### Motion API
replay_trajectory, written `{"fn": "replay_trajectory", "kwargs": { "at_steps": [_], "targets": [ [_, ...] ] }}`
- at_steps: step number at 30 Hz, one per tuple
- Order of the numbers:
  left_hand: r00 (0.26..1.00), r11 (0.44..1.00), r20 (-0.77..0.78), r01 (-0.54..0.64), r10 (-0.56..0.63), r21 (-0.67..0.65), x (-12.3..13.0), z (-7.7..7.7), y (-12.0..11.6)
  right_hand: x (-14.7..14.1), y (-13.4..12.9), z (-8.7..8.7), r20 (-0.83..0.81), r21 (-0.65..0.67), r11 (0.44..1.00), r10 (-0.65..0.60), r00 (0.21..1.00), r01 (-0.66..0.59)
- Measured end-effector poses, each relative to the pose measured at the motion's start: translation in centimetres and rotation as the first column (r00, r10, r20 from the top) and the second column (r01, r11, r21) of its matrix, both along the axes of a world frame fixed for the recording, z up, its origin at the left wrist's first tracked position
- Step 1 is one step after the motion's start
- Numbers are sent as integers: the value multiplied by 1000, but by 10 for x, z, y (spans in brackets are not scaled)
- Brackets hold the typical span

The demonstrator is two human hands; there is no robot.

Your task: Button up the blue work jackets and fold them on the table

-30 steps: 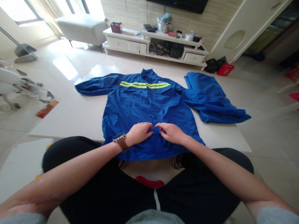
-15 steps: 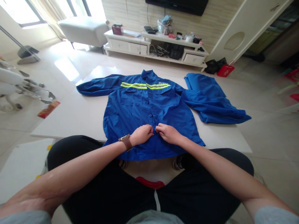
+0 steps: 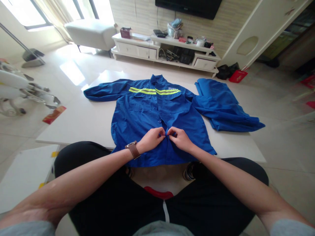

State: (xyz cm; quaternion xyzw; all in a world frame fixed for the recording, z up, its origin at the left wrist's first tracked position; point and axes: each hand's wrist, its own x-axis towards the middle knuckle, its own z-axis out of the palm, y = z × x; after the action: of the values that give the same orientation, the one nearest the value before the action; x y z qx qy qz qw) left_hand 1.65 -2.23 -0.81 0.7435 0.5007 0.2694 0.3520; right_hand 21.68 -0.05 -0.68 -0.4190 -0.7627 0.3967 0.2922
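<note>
A blue long-sleeved jacket with yellow-and-grey reflective stripes lies front side up on a white board, its collar pointing away from me. My left hand, below a brown-strapped watch, pinches the jacket's front edge near the lower middle. Right beside it, my right hand pinches the other side of the same opening, fingertips almost touching the left ones. A button shows just above my hands; whatever is between the fingertips is too small to make out.
Folded blue cloth lies at the board's right, partly under the jacket's sleeve. My knees flank the near edge. Beyond stand a white TV cabinet and a grey bench. A red-and-gold packet is at the left.
Both hands have lifted the front opening slightly and shifted a little to the right, their fingertips now closer together. The fabric between the two front edges gapes more. The view has shifted slightly.
</note>
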Motion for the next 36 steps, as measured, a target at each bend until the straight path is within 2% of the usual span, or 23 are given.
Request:
{"fn": "replay_trajectory", "kwargs": {
  "at_steps": [7, 17, 22, 25, 27, 31, 36],
  "targets": [
    [998, 1000, 55, 3, -2, -26, 0, -1, -2, -3, -3, 1, -27, -8, 998, -60, 998, 60],
    [962, 984, 269, 11, 38, -179, 1, -3, -1, -1, -4, 1, 19, 28, 999, -31, 999, 31],
    [941, 975, 329, 0, 75, -223, 0, -6, -1, -1, -2, 0, 20, 3, 1000, -11, 1000, 11],
    [927, 969, 362, -6, 98, -248, 0, -8, 0, -1, -3, 1, 30, 44, 999, -12, 999, 11],
    [900, 946, 411, -5, 145, -323, 1, -8, 1, -1, -5, 4, 51, 92, 996, 9, 999, -14],
    [813, 856, 497, -4, 304, -518, 3, -7, 1, -2, -9, 7, 84, 149, 987, 54, 995, -66],
    [802, 852, 511, 4, 310, -523, 1, -7, 0, -2, -11, 8, 84, 177, 982, 56, 995, -70]
  ]
}}
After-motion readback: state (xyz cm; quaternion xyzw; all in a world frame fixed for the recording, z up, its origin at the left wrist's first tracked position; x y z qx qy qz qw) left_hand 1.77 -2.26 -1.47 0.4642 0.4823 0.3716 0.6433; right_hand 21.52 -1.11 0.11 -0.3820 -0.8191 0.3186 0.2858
